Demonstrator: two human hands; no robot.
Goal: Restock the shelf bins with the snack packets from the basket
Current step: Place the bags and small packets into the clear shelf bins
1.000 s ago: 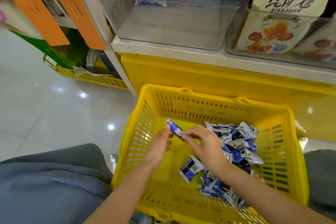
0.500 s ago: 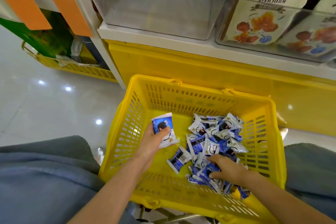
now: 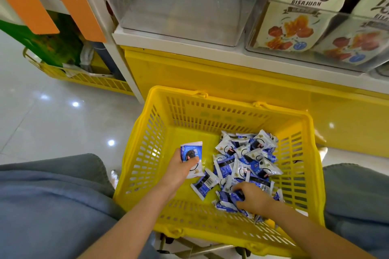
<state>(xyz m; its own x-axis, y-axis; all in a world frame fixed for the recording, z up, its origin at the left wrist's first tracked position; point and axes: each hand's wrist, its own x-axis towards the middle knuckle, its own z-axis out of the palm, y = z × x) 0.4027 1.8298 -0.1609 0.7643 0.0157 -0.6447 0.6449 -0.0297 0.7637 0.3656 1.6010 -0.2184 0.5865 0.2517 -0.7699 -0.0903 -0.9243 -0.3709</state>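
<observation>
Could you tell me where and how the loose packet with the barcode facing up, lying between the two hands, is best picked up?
The barcode packet lies flat on the basket floor, its left side clear of the pile. I would come from above and pinch its sealed near-left end: that flat crimped edge offers a firm grip without squeezing the contents.

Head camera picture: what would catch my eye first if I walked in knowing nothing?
The bright yellow basket in the middle, with a heap of blue-and-white snack packets piled on its right side. The left hand grips one packet while the right hand digs into the heap. Above stands a nearly bare clear shelf bin.
</observation>
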